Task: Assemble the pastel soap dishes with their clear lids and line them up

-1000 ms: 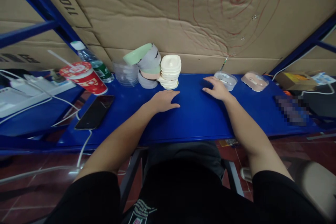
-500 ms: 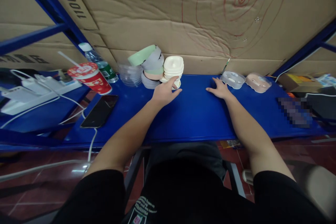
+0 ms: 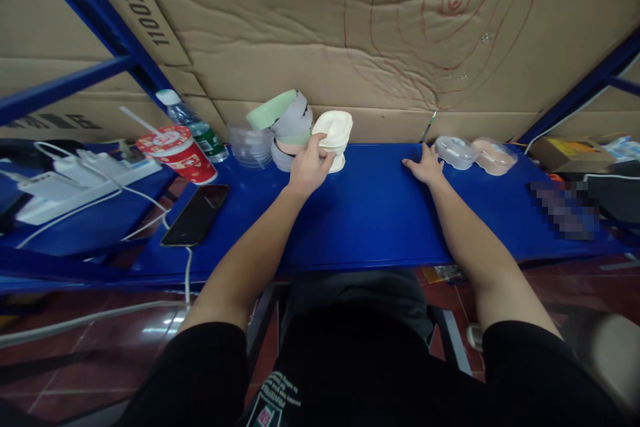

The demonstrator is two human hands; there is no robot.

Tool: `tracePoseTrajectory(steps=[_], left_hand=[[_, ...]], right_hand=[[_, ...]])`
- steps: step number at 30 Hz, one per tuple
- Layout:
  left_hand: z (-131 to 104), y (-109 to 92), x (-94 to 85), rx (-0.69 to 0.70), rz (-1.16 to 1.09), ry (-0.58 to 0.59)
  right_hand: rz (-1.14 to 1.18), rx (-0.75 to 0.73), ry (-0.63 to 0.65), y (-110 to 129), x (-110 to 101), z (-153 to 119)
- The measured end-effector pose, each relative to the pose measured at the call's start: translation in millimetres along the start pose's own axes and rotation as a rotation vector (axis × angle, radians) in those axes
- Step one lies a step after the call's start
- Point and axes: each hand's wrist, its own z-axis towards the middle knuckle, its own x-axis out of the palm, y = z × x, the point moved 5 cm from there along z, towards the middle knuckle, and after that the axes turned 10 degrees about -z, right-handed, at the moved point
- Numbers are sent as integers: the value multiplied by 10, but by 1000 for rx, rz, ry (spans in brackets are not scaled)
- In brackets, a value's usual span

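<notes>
My left hand [image 3: 309, 170] has its fingers closed on the near left side of a stack of cream-coloured square dishes [image 3: 337, 125]. The thumb lies low along the front, and the fingertips reach up toward the top dish. Part of the stack is hidden behind the hand. Directly left of it stand stacked green, grey and pinkish bowls [image 3: 291, 119], the uppermost tilted. My right hand [image 3: 427, 167] rests on the blue table [image 3: 370, 213] with its fingers spread and nothing in them. Just beyond its fingertips sits a clear-lidded container with a white inside [image 3: 456, 152].
A second clear-lidded container, pinkish [image 3: 495, 155], sits farther right. Clear plastic tubs [image 3: 250, 147], a water bottle [image 3: 203, 133], a red cup with a straw [image 3: 183, 157] and a phone [image 3: 196, 215] stand or lie at left. Cardboard [image 3: 280, 33] backs the table.
My left hand has risen slightly and closed on the stack of cream dishes, its fingers now higher up the side. My right hand has shifted a little right, still spread.
</notes>
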Motion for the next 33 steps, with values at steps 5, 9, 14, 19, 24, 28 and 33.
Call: tracePoseTrajectory(steps=[5, 9, 14, 19, 24, 28, 33], left_hand=[[27, 47, -43, -9, -38, -36], [-32, -11, -88, 24, 12, -29], [-214, -199, 26, 131, 76, 154], [-380, -281, 289, 212, 190, 507], [-390, -237, 260, 190, 173, 626], [-261, -178, -46, 174, 177, 433], [-96, -2, -810, 148, 142, -327]], right_hand=[[-11, -58, 30, 93, -24, -79], [76, -184, -20, 274, -107, -195], [474, -309, 76, 513, -188, -364], [424, -448, 360, 710, -85, -584], [137, -657, 346, 818, -38, -721], [64, -687, 341, 837, -58, -744], [55, -682, 349, 840, -80, -745]])
